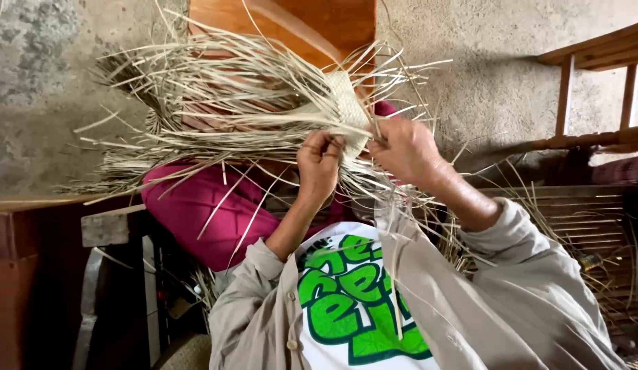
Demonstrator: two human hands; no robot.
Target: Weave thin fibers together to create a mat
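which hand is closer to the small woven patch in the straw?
Left. The left hand pinches strands directly under the woven patch, touching it. The right hand grips loose strips just beside it, to its right.

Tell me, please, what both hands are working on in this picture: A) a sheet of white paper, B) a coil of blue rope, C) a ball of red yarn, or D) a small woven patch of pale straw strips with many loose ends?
D: the left hand and right hand pinch strands at the woven straw patch, from which loose straw strips fan out.
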